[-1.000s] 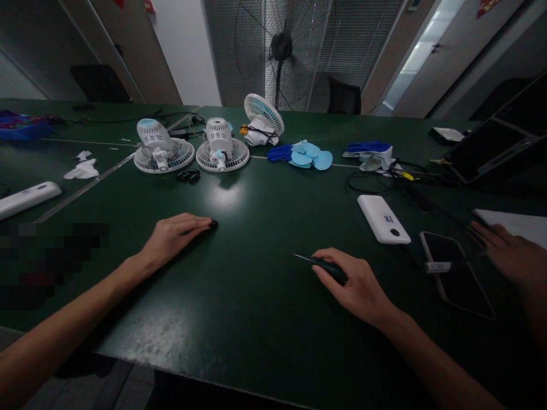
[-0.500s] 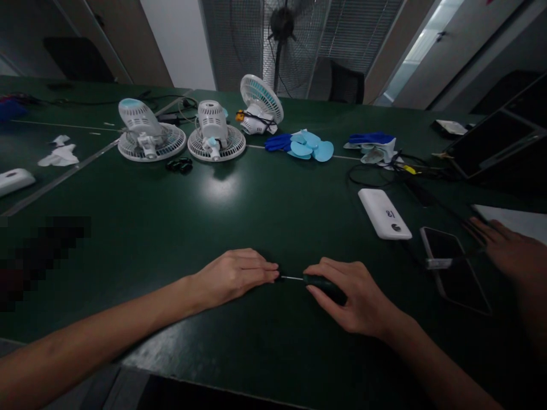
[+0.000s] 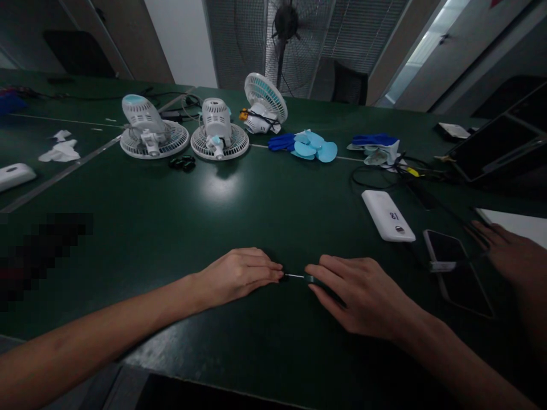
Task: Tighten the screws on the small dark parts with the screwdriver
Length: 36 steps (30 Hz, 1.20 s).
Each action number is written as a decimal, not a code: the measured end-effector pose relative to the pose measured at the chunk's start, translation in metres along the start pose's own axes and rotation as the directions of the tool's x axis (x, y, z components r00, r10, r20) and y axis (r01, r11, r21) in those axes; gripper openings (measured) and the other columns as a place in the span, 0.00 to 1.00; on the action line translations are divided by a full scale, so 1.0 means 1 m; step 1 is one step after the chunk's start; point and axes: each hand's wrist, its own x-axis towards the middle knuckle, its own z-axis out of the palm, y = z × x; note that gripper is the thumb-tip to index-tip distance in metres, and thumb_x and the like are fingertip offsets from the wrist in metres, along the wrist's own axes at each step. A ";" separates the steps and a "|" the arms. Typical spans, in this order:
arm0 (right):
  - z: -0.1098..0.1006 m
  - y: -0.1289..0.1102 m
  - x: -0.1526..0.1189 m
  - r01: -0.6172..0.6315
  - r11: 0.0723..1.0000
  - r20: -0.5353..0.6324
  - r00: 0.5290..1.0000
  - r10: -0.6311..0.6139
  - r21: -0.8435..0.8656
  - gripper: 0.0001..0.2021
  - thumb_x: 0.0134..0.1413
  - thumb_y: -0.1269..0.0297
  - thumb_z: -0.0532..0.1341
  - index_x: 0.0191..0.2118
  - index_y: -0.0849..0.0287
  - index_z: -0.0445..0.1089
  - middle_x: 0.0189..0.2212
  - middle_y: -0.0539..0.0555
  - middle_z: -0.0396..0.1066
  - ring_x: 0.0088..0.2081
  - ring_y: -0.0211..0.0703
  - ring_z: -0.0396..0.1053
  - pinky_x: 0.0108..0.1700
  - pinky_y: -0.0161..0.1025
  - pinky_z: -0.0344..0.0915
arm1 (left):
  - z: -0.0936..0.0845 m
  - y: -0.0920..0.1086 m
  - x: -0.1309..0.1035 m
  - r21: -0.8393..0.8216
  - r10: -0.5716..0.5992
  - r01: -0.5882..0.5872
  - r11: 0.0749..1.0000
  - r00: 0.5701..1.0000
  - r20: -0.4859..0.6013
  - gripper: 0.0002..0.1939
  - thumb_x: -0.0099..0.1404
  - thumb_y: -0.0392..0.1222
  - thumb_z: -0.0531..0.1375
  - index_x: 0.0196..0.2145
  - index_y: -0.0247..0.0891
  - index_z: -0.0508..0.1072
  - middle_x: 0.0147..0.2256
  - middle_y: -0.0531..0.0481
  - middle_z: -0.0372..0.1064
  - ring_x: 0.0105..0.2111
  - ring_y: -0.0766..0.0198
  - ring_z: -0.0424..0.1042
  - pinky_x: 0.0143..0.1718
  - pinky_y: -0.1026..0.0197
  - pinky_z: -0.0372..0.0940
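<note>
My right hand (image 3: 363, 293) is wrapped round the dark handle of a screwdriver (image 3: 296, 276), which lies low over the green table with its thin metal shaft pointing left. My left hand (image 3: 239, 274) rests on the table with its fingertips pressed together at the tip of the shaft. A small dark bit of something shows at those fingertips, too small to name. The palm of my right hand hides most of the handle.
Beyond my hands stand white fans (image 3: 220, 131), a blue fan blade (image 3: 315, 146) and gloves (image 3: 376, 147). A white power bank (image 3: 387, 216) and a phone (image 3: 459, 273) lie right. Another person's hand (image 3: 508, 250) is at the right edge. Crumpled tissue (image 3: 60, 151) lies left.
My right hand has rolled over the screwdriver handle, covering more of it. My left hand stays at the tip. The whole view has shifted slightly.
</note>
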 end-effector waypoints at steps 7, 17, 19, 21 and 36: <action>0.000 -0.001 0.000 0.022 1.000 -0.021 1.000 -0.022 -0.012 0.12 0.69 0.63 0.55 0.53 0.55 0.71 0.38 0.54 0.75 0.32 0.40 0.71 0.31 0.38 0.62 | 0.001 -0.002 -0.001 -0.013 -0.008 0.008 1.000 1.000 0.003 0.14 0.74 0.34 0.57 0.53 0.34 0.76 0.50 0.41 0.76 0.50 0.59 0.75 0.52 0.55 0.73; 0.008 0.004 0.000 -0.037 0.995 0.029 0.999 0.034 0.091 0.13 0.69 0.63 0.55 0.56 0.55 0.66 0.42 0.54 0.74 0.35 0.42 0.73 0.32 0.38 0.63 | -0.001 -0.001 -0.001 -0.075 -0.045 0.045 0.996 0.999 -0.001 0.12 0.75 0.35 0.57 0.52 0.34 0.77 0.50 0.41 0.76 0.49 0.59 0.75 0.51 0.55 0.74; 0.013 0.005 -0.001 -0.050 0.995 0.047 0.998 0.046 0.091 0.13 0.69 0.64 0.55 0.56 0.55 0.66 0.41 0.54 0.74 0.35 0.42 0.73 0.32 0.39 0.64 | 0.000 -0.001 -0.001 -0.080 -0.053 0.053 0.995 0.999 0.000 0.12 0.75 0.35 0.57 0.52 0.34 0.77 0.50 0.42 0.76 0.49 0.59 0.75 0.51 0.55 0.74; 0.018 0.005 -0.002 -0.045 0.996 0.077 0.996 0.039 0.075 0.13 0.69 0.64 0.55 0.56 0.56 0.66 0.41 0.54 0.74 0.35 0.42 0.73 0.33 0.39 0.65 | 0.000 -0.001 -0.001 -0.082 -0.056 0.056 0.995 0.998 -0.001 0.12 0.75 0.35 0.57 0.52 0.33 0.76 0.50 0.41 0.76 0.49 0.59 0.75 0.51 0.54 0.74; 0.036 -0.001 0.001 -0.108 0.957 0.055 0.994 0.097 0.268 0.12 0.71 0.61 0.54 0.55 0.55 0.65 0.42 0.53 0.75 0.40 0.45 0.74 0.41 0.42 0.62 | -0.001 0.002 0.000 -0.095 -0.120 0.122 0.988 0.992 0.025 0.12 0.76 0.37 0.57 0.53 0.32 0.74 0.47 0.41 0.76 0.47 0.60 0.75 0.50 0.56 0.72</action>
